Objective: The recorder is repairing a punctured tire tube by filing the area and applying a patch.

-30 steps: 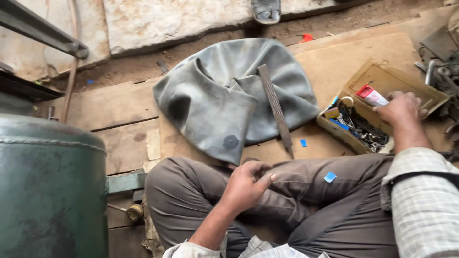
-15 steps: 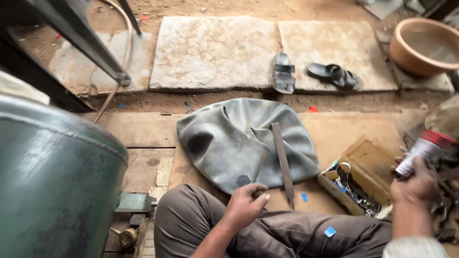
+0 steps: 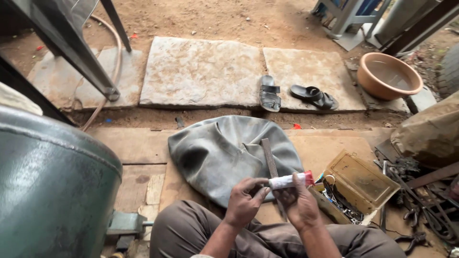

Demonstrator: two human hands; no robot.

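Observation:
My right hand (image 3: 300,204) grips a white tube with a red cap (image 3: 289,180), held level in front of me. My left hand (image 3: 245,200) pinches the tube's left end with its fingertips. Just beyond both hands lies a folded grey rubber inner tube (image 3: 224,152) on the wooden boards. A long flat metal file (image 3: 269,157) rests across the inner tube, running away from me. My crossed legs in brown trousers fill the bottom edge.
An open yellow tin box (image 3: 359,180) of small tools sits at my right, with loose pliers and scrap metal (image 3: 425,210) beyond. A large green metal tank (image 3: 52,191) stands at left. Two sandals (image 3: 292,95) lie on stone slabs; a brown basin (image 3: 388,75) is far right.
My right hand has brought the tube from the tin box in front of me, and my left hand rose off my leg to grasp its end. The view tilted upward.

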